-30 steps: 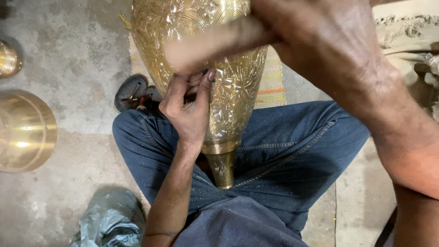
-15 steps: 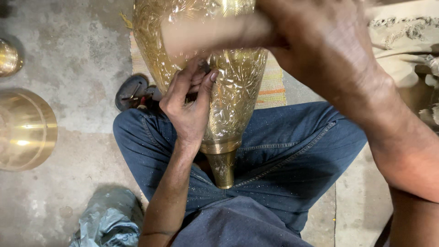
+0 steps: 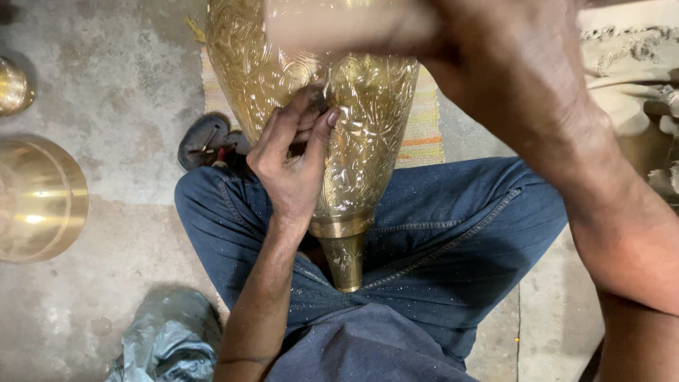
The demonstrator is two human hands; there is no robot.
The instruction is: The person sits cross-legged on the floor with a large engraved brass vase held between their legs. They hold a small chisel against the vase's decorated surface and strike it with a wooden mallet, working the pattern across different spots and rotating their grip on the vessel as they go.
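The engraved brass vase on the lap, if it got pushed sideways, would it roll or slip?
The engraved brass vase looks rigid and probably heavy for its size, being shiny metal. Its rounded body tapering to a narrow neck suggests it could roll off the jeans. The polished surface may be slippery, though the left hand steadies it.

A gleaming golden brass vase (image 3: 353,141), its surface chased all over with leaf and scroll patterns, rests across my dark blue jeans (image 3: 453,240), which are flecked with pale specks. Beneath it lies a woven mat (image 3: 423,134) striped in cream, orange and green. The floor (image 3: 106,106) is mottled grey concrete. A plain, polished golden bowl (image 3: 35,201) shines to one side, and a crumpled grey-green cloth (image 3: 166,339) sits nearby.
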